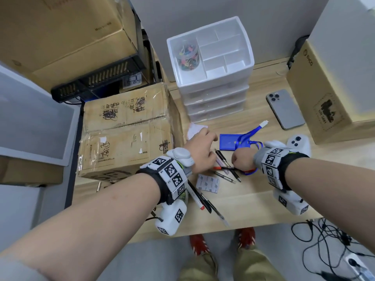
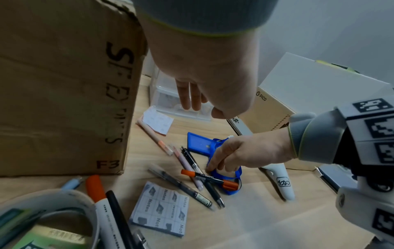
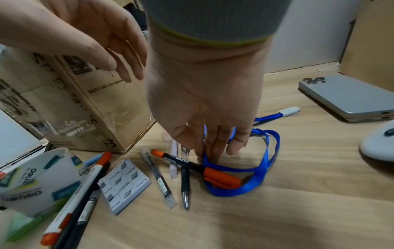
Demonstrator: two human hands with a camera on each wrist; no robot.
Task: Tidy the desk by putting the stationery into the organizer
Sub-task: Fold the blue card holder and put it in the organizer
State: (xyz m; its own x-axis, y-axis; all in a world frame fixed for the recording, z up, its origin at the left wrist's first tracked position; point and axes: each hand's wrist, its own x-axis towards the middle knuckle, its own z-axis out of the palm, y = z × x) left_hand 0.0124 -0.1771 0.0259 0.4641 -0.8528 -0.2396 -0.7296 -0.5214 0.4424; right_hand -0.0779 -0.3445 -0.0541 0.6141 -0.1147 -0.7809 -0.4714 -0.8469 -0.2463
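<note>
The white drawer organizer (image 1: 239,63) stands at the back of the desk, a jar of coloured clips (image 1: 187,55) in its top-left compartment. Several pens lie crossed on the wood, among them an orange-capped black marker (image 3: 192,166), a black pen (image 3: 185,183) and a clear pen (image 3: 158,178). My right hand (image 3: 213,151) reaches straight down, its fingertips touching the blue lanyard (image 3: 262,168) where the marker crosses it. My left hand (image 2: 196,101) hovers above the pens with relaxed fingers, holding nothing. A blue badge holder (image 1: 229,141) and a notes pad (image 1: 208,183) lie nearby.
A taped cardboard box (image 1: 125,128) borders the desk on the left, a PICO box (image 1: 324,98) on the right. A phone (image 1: 285,108) and a white controller (image 1: 298,141) lie right of my hands. A white deli tub (image 3: 32,182) and more markers sit near the front edge.
</note>
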